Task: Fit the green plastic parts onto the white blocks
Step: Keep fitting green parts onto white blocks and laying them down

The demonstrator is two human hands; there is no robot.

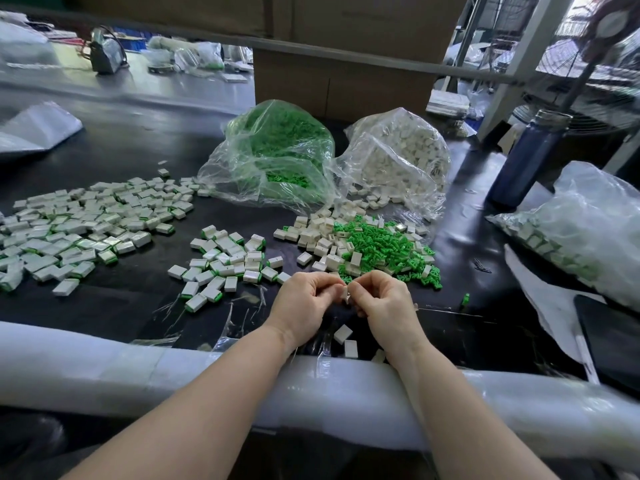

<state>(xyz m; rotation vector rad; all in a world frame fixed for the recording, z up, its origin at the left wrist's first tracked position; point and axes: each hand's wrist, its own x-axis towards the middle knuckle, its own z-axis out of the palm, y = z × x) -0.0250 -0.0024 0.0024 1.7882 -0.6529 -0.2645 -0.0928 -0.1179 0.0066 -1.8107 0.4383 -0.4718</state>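
Left hand (304, 303) and right hand (384, 303) met above the dark bench (138, 306), fingers curled, together pinching a small white block (345, 294). Beyond them lay a heap of loose green plastic parts (377, 245) and rectangular white blocks (322, 233), near crinkled clear bags (277, 150).

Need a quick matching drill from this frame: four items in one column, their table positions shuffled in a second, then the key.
Items
1. bag of green parts
2. blue bottle
3. big spread of finished blocks
4. loose white blocks

Places
A. far left of the table
B. at the near edge, under the hands
C. centre back, in front of the cardboard box
D. right side, behind the crumpled bag

Pairs: 1-C, 2-D, 3-A, 4-B
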